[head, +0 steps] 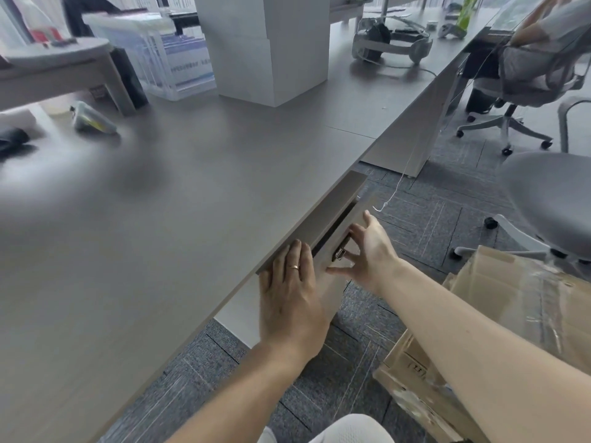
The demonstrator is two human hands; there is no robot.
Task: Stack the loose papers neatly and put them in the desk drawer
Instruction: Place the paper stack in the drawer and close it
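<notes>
The desk drawer [343,199] hangs under the front edge of the grey desk [166,219] and stands a narrow dark slit ajar. My left hand [289,302], a ring on one finger, lies flat against the near part of the drawer front. My right hand [367,251] rests on the front further along, its fingers spread around a small metal lock [339,253]. Neither hand holds paper. No loose papers show on the desk near me, and the inside of the drawer is hidden.
A tall white block [265,46] and a clear plastic crate [160,55] stand at the back of the desk, with a headset [391,43] to their right. Taped cardboard boxes [499,314] sit on the carpet by my right arm. Office chairs [550,199] stand beyond them.
</notes>
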